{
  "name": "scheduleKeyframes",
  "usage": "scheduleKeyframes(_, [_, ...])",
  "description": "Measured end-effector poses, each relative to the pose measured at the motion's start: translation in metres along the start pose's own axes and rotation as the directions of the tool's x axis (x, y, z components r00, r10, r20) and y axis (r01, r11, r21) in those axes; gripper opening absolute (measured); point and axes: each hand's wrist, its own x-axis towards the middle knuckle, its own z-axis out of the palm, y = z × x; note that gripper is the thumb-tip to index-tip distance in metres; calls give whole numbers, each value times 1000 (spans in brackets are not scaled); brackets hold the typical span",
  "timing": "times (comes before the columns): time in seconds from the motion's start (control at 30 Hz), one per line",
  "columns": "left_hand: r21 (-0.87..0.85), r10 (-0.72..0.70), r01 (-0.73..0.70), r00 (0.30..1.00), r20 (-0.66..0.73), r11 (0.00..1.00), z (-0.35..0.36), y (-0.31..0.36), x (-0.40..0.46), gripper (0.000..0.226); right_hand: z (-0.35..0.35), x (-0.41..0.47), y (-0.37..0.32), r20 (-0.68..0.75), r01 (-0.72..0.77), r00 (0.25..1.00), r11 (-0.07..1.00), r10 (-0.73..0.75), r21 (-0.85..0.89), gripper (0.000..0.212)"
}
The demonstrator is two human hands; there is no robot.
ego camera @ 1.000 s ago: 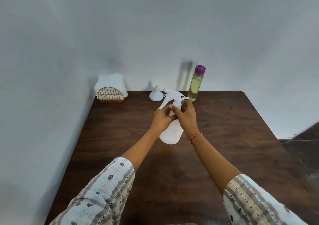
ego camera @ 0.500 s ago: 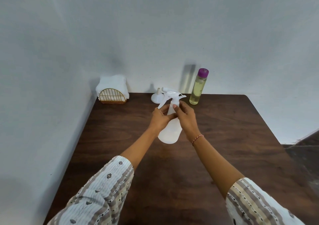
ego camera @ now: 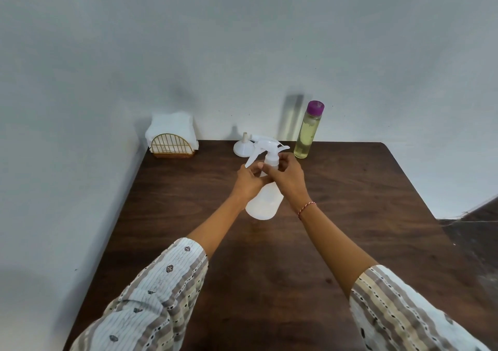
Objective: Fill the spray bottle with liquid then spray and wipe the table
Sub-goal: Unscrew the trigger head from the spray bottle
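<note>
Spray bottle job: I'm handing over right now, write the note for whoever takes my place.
Left hand grips the spray bottle near its neck; right hand grips the neck under the spray head.
Bottle stands mid-table, head on, looks empty.
Funnel, upside down, and capped liquid bottle stand at the back edge; napkins back left.
Done: nothing filled.
Left: remove head, fill, spray, wipe table.

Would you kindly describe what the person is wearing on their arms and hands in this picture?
Both forearms are bare below loose sleeves of striped, patterned cloth in cream, grey and beige: left sleeve, right sleeve. A thin red-and-white thread bracelet circles the right wrist. No rings or gloves show on the left hand or right hand.
</note>
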Motion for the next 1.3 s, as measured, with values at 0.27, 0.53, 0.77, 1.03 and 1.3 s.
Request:
scheduleKeyframes(0.27, [92, -3, -4, 997, 76, 996, 2, -4, -2, 40, -13, 6, 0, -18, 40, 999, 982, -37, 184, 6])
scheduleKeyframes(0.53, [331, -3, -25, 996, 84, 943, 9, -15, 8, 50, -28, 9, -5, -62, 14, 998, 922, 11, 386, 5])
scheduleKeyframes(0.77, [450, 47, -93, 993, 112, 888, 15, -18, 18, 48, -51, 22, -5, -123, -63, 971, 710, 207, 701, 14])
scheduleKeyframes(1.03, [389, 53, -56, 998, 18, 919, 14, -27, 20, 44, -81, 33, 0, -159, -37, 885, 407, 438, 913, 13])
scheduleKeyframes(1.3, [386, 28, -22, 1000, -8, 922, 7, -33, 31, 46, -104, 31, 49, -104, -21, 783, 194, 613, 981, 13])
